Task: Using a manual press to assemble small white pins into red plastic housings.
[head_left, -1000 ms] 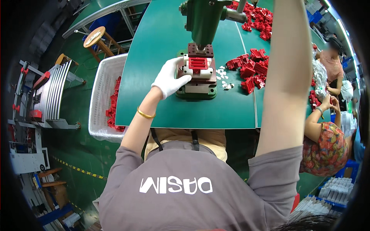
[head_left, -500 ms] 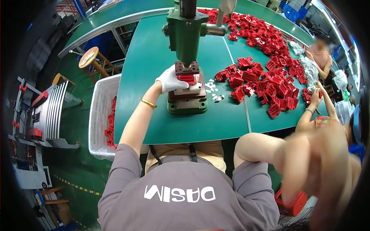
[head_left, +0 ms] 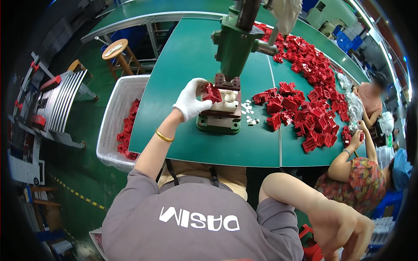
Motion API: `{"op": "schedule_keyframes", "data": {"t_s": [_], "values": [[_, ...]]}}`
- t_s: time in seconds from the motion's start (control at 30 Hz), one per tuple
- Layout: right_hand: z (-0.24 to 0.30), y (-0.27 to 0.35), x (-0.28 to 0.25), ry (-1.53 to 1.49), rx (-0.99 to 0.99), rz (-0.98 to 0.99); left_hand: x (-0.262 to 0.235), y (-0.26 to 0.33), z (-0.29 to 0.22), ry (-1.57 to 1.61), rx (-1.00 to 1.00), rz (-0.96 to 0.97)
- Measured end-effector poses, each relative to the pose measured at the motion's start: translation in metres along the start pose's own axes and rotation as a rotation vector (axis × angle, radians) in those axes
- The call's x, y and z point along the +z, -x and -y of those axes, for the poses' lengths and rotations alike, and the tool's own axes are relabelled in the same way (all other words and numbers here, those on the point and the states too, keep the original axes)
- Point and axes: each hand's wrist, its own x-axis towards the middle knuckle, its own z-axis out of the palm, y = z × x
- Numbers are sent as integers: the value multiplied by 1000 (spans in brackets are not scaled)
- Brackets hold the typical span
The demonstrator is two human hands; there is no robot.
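Observation:
My left hand (head_left: 188, 101), in a white glove, grips a red slotted plastic part (head_left: 211, 92) between thumb and fingers. The part is at the left side of the pale fixture block (head_left: 227, 104) on the base of a green hand press (head_left: 237, 50). The fixture's pale top now shows under the dark red press head (head_left: 227, 81). Away from the table at the lower right, my bare right hand (head_left: 342, 226) hangs with its fingers loosely bent and apart. Nothing shows in it.
Red parts lie in a large heap (head_left: 320, 115) to the right of the press. White scraps (head_left: 248, 109) are beside its base. A white bin (head_left: 114, 114) with red parts stands left of the table, near a wooden stool (head_left: 116, 48). Two people work at the right, one in a patterned top (head_left: 359, 182).
My left hand has drawn the red part out of the fixture toward the left. My right hand has swung lower and nearer my body. The whole view has shifted slightly.

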Motion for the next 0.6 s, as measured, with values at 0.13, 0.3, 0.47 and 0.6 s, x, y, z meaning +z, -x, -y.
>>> {"op": "schedule_keyframes", "data": {"t_s": [0.13, 0.3, 0.47, 0.6], "values": [[2, 34, -28, -16, 28, 57, 3, 3, 6, 51, -44, 8], [-11, 124, -90, 740, 647, -480, -11, 21, 10, 459, -49, 48], [15, 294, -172, 1740, 1228, -470, -25, 39, 11, 554, -43, 83], [23, 335, -169, 2028, 1207, -140, -50, 46, 25, 631, -70, 14]]}}
